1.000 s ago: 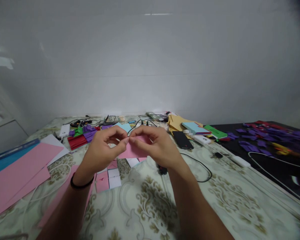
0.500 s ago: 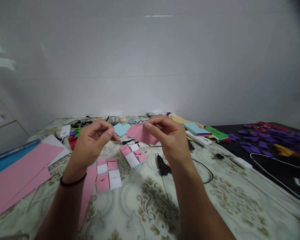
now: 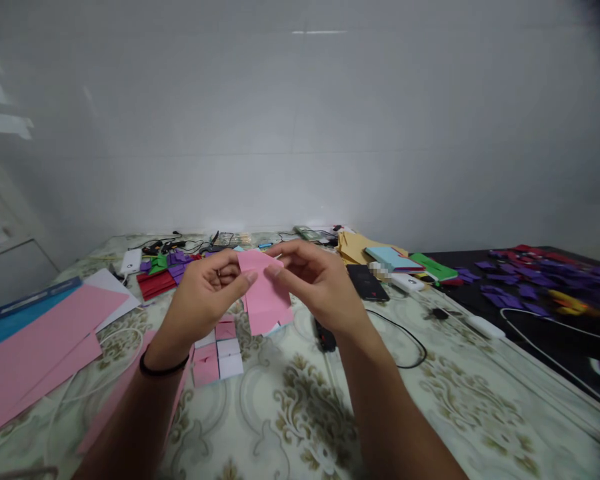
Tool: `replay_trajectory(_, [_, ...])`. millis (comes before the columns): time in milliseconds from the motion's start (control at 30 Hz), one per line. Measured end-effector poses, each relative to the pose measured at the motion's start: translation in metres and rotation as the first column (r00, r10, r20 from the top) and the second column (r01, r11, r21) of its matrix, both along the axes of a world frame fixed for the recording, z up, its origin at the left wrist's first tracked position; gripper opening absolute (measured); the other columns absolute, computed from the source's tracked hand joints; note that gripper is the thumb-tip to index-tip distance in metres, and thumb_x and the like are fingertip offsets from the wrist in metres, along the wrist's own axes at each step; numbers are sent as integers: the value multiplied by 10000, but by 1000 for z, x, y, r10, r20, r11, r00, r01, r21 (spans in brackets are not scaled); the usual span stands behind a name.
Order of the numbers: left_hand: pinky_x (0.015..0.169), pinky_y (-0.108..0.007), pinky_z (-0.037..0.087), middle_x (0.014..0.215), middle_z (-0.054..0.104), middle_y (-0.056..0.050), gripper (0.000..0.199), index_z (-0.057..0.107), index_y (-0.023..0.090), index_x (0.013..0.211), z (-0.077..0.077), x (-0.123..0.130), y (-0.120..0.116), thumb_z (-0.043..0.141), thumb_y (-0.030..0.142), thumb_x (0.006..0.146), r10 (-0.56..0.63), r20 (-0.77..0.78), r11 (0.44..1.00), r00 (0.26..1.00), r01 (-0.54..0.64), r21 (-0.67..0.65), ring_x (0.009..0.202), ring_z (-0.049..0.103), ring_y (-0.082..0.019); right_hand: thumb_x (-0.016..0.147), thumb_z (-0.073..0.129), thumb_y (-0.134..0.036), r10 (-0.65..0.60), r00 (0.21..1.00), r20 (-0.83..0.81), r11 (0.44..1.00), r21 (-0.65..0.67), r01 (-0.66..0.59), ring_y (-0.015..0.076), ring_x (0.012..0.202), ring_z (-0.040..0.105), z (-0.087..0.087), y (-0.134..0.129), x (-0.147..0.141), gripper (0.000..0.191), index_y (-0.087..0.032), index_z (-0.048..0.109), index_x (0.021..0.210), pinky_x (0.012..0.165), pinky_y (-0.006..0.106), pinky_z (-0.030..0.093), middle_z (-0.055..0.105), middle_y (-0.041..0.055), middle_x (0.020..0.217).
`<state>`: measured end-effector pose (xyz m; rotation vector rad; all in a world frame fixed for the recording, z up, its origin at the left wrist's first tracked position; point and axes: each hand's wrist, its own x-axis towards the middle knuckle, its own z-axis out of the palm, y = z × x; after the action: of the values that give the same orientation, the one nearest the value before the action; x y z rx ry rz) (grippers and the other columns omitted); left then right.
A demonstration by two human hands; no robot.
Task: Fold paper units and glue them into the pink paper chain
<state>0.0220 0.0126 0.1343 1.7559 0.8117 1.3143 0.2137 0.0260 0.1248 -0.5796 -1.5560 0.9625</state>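
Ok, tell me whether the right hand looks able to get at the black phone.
Probably yes: the black phone lies just past the right hand, with most of its face uncovered, though that hand likely must first release the pink paper.

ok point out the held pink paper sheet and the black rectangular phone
Held pink paper sheet (image 3: pixel 266 298): head view, middle of its near face
Black rectangular phone (image 3: pixel 366 283): head view, middle of its upper face

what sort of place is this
Most likely a paper-craft workspace, though whether home or studio I can't tell. The signs: a pink piece of paper held above a patterned tabletop, a pink-and-white checkered piece, and large pink sheets at the left.
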Motion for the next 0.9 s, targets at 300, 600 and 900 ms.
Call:
replay_trajectory(300, [572,-209,496,818,753,-12,94,715,209,993,-3,-5,-1,706,250,909,73,8,990,997,-73,117,656,661,-122,914,724,-224,27,999,23,993,114,-29,92,666,617,1,-4,5,57,-216,776,936,583,214,506,734,8,873])
replay_trajectory(600, [724,-256,572,879,774,-38,174,706,212,1049,-4,-4,0,722,348,943,30,-95,995,995,-21,93,821,732,-175,845,817,-308,-83,996,37,994,76,80,122,712,653,1,-3,2,147,-193,729,871,637,239,533,724,10,828])
replay_trajectory(900, [659,-241,572,821,751,-19,207,700,218,1017,-9,0,0,801,322,869,57,-47,995,997,-52,87,758,720,-169,846,796,-318,-158,987,6,983,92,156,116,641,606,1,-4,-3,145,-191,726,843,580,244,483,691,-4,731])
